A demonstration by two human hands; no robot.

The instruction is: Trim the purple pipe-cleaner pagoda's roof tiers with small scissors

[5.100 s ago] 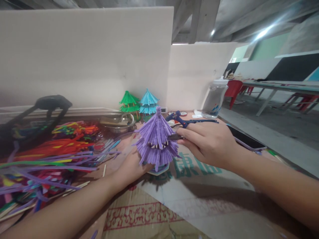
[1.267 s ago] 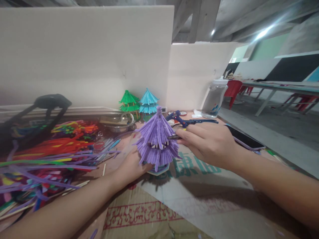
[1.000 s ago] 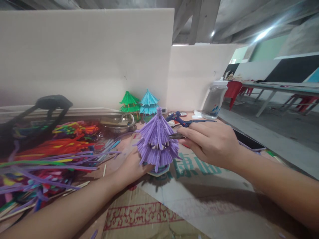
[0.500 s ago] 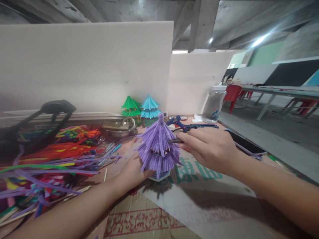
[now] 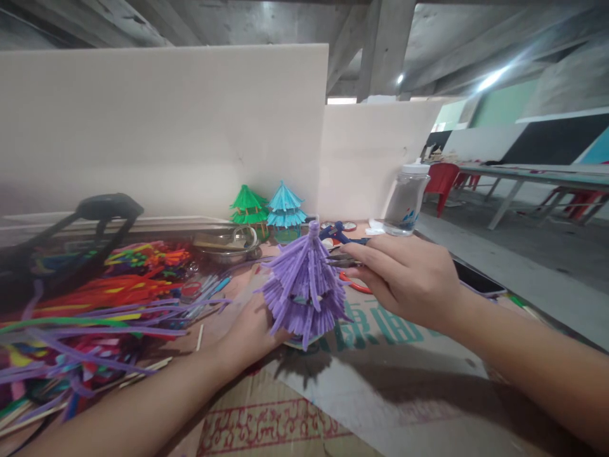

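A purple two-tiered model pavilion [image 5: 307, 285] made of fuzzy stems is in front of me, a little above the table, its shadow below. My left hand [image 5: 257, 327] holds it low on the left side; the fingertips are hidden behind the roof. To its right, my right hand [image 5: 404, 273] pinches a thin dark metal tool [image 5: 343, 259], whose tip reaches the upper roof. An orange-red loop [image 5: 356, 284] shows beneath those fingers; whether it belongs to the tool I cannot tell.
Green [image 5: 248, 206] and blue [image 5: 286, 206] models stand at the back beside a metal bowl [image 5: 226, 254]. Colourful stems [image 5: 118, 285] pile up at left. A glue gun [image 5: 337, 232], a water bottle [image 5: 406, 200] and a phone [image 5: 478, 279] lie or stand to the right.
The purple model has shifted slightly right and tilted a little. My right hand has moved slightly right, and the orange-red loop has come into sight under it.
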